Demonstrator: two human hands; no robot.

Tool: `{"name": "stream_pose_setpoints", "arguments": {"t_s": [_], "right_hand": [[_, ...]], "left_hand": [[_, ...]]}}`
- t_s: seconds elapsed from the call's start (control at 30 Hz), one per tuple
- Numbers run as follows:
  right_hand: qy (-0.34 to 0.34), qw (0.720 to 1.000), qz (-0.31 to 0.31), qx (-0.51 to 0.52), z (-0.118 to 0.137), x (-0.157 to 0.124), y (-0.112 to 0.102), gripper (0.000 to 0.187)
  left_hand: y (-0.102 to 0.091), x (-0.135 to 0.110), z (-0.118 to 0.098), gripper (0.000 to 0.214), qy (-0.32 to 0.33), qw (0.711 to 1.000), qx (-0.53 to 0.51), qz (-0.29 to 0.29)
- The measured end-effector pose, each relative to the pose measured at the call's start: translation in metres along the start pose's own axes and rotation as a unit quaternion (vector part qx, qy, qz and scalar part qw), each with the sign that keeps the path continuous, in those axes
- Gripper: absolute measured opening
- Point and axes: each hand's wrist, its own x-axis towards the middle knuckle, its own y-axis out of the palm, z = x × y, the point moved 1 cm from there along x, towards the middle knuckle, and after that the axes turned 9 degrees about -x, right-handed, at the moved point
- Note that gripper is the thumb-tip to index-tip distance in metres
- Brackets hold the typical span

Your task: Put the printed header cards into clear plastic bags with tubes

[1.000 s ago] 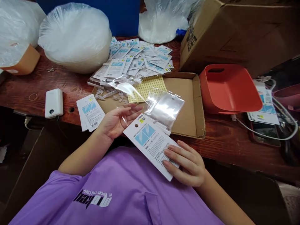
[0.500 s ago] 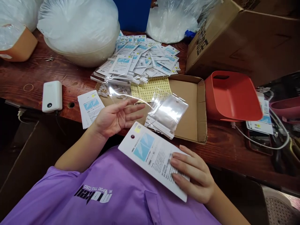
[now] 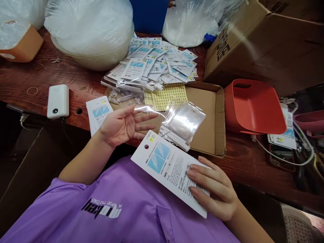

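My right hand (image 3: 215, 189) grips the lower end of a white printed card (image 3: 164, 165) in front of my chest, fingers over its face and thumb hidden. The card has a punched hole, a blue picture and small print. Palm up, my left hand (image 3: 124, 126) is open beside the card's top end, fingers spread. A thin clear edge shows across its palm; what it belongs to is unclear. Just beyond lie clear plastic bags (image 3: 188, 119) on a shallow cardboard tray (image 3: 207, 135). More printed cards (image 3: 97, 111) lie left of my left hand.
A heap of packed cards (image 3: 152, 60) covers the back of the table, before yellow sticker sheets (image 3: 174, 96). A red bin (image 3: 255, 108) and a large carton (image 3: 253, 44) stand right. A bag-filled bowl (image 3: 91, 57) and white power bank (image 3: 58, 101) are left.
The whole scene has shifted slightly to the right in view. The card in my right hand has turned a little, showing its print more clearly. My left hand stays spread.
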Motion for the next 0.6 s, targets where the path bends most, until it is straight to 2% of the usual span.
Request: {"name": "stream_pose_setpoints", "arguments": {"t_s": [0.23,0.47,0.6], "right_hand": [[-0.019,1.0,0.001,-0.023,-0.011,-0.003,0.004,0.014],[-0.051,0.99,0.01,-0.132,-0.003,0.007,0.026,0.018],[-0.041,0.992,0.015,-0.115,0.002,0.021,0.033,0.022]], "left_hand": [[0.004,-0.005,0.0,0.047,-0.004,1.0,-0.009,0.02],[0.007,0.002,0.015,0.038,0.006,0.999,0.02,-0.03],[0.006,0.008,0.017,0.034,0.006,0.999,0.009,-0.04]]}}
